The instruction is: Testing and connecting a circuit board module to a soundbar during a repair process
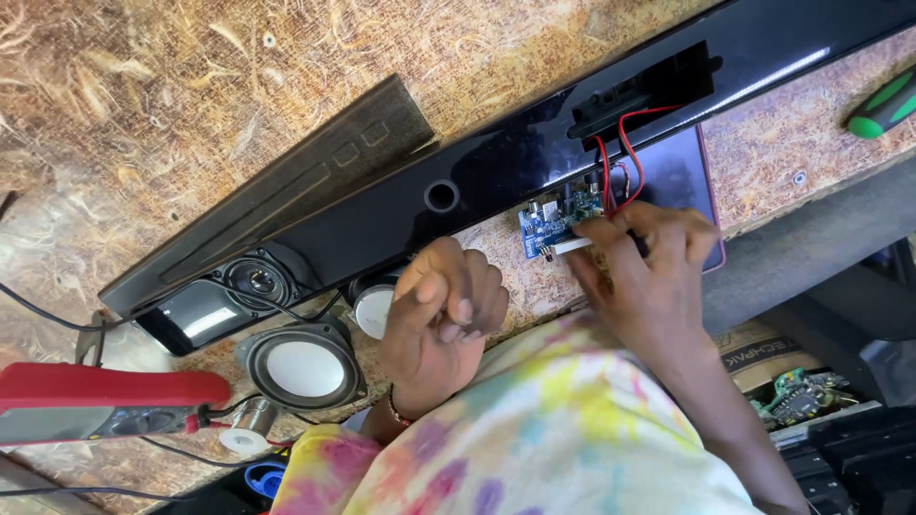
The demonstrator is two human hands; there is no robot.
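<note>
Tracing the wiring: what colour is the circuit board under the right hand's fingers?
Blue circuit board, at the right hand; head view.

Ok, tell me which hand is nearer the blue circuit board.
Right. The right hand touches the blue circuit board at its edge; the left hand is curled apart, lower left of it.

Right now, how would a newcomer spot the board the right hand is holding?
Find the long glossy black speaker bar crossing the bench. Red wires drop from its opening to the small blue circuit board at the right hand; it is the only blue part there.
</note>
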